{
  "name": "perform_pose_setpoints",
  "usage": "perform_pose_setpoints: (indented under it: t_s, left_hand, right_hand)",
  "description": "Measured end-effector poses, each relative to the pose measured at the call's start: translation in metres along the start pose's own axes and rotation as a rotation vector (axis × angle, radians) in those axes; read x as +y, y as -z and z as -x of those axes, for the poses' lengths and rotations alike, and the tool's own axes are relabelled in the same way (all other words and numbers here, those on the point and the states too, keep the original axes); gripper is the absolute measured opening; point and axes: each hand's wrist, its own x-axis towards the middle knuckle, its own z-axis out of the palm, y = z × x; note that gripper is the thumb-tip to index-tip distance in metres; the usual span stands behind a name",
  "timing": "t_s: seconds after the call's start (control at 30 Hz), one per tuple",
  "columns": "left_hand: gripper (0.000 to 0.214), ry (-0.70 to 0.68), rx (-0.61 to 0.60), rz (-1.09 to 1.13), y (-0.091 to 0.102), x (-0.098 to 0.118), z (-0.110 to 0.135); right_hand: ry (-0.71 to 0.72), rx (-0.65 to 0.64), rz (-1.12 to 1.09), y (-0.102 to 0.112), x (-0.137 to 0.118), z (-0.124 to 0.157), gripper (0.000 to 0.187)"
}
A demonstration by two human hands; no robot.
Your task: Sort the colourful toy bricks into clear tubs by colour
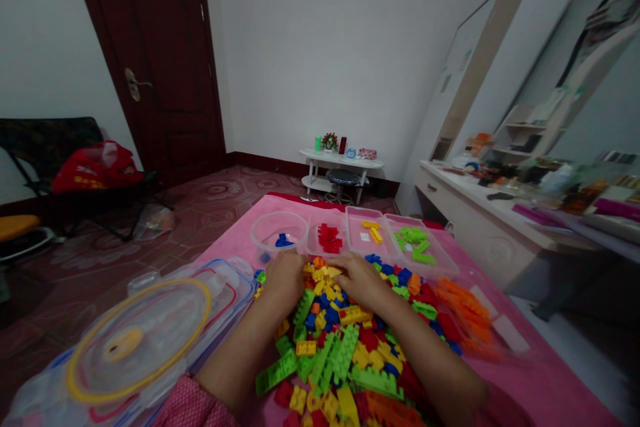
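A heap of plastic toy building bricks (327, 300) in yellow, green, blue, red and orange lies in front of me. My left hand (286, 278) is at the heap's far left edge, just below the round clear tub (254, 235). Its fingers curl inward, and whatever they hold is hidden. On the far side of the heap, my right hand (361, 278) touches yellow bricks (325, 273), its thumb and fingers apart. Blue bricks (283, 240) lie in the tub. Beside it, clear boxes hold red bricks (329, 238), yellow bricks (373, 231) and green bricks (414, 243).
Orange bricks (465, 307) fill a clear box on the right of the pink cloth (235, 230). Stacked clear lids (165, 307) lie at the left. A white dressing table (465, 213) stands to the right, and a low white table (325, 155) by the far wall.
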Motion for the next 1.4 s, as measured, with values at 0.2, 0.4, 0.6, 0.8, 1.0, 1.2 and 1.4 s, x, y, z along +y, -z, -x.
perform_pose_setpoints:
  t_s: [0.2, 0.4, 0.6, 0.8, 1.0, 1.2, 1.4]
  left_hand:
    - [0.036, 0.009, 0.078, 0.154, 0.011, 0.000, 0.001]
    - [0.027, -0.133, 0.090, 0.631, 0.013, 0.004, -0.003]
    - [0.025, -0.013, 0.029, 1.140, -0.002, 0.007, -0.010]
    - [0.036, 0.120, -0.154, 1.625, 0.001, 0.031, 0.000]
    - [0.030, -0.055, 0.004, 1.412, -0.004, 0.042, 0.005]
    - [0.024, -0.257, -0.011, 1.137, 0.001, 0.043, 0.009]
    - [0.029, -0.177, -0.033, 0.974, 0.003, 0.028, 0.004]
  right_hand:
    - [-0.040, -0.007, 0.006, 0.000, -0.001, 0.007, 0.024]
    - [-0.101, 0.043, -0.034, 0.002, -0.003, 0.016, 0.017]
    - [-0.189, 0.293, -0.333, 0.012, -0.002, 0.030, 0.033]
    - [-0.346, 0.253, -1.156, 0.033, -0.018, 0.048, 0.046]
    - [-0.369, 0.207, -1.321, 0.028, -0.039, 0.050, 0.046]
    - [-0.401, 0.200, -1.200, 0.025, -0.034, 0.051, 0.051]
    - [-0.525, 0.265, -1.032, 0.041, 0.016, 0.020, 0.030]
